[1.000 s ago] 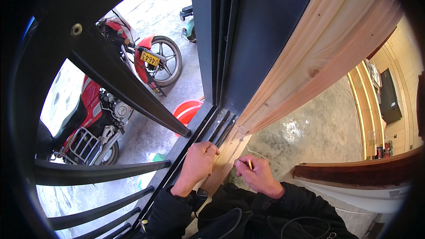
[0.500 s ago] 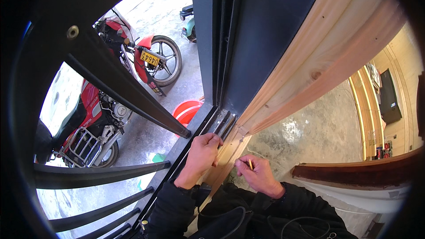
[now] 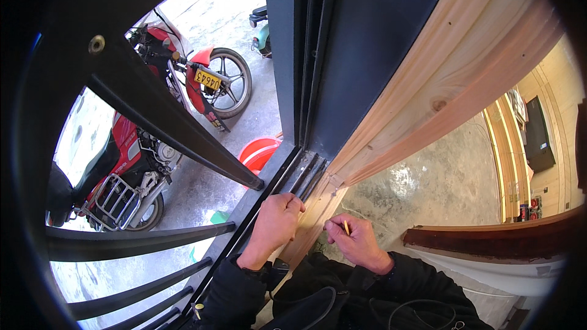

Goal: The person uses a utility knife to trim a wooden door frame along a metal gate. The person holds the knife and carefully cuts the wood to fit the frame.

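Note:
My left hand (image 3: 275, 225) is over the sill where a dark metal window track (image 3: 306, 174) meets a pale wooden board (image 3: 306, 236). Its fingers are curled together, and whatever lies in them is hidden. To the right, my right hand (image 3: 359, 241) is closed around a thin yellow stick (image 3: 347, 227), with only a short piece showing between the fingers. That hand hangs just beside the board's right edge. A dark metal frame post (image 3: 367, 43) rises beyond the sill, with a wooden trim (image 3: 440, 67) along its right side.
Black metal bars (image 3: 177, 128) run along the left. Beyond them are a red motorcycle (image 3: 128, 146), an orange-red bucket (image 3: 260, 153) and part of a teal scooter (image 3: 263, 38). A curved dark-brown wooden edge (image 3: 489, 239) lies to the right above the concrete floor (image 3: 416, 177).
My left hand has slid slightly back along the sill toward me, showing more of the metal track. The right hand with the yellow stick has stayed in place.

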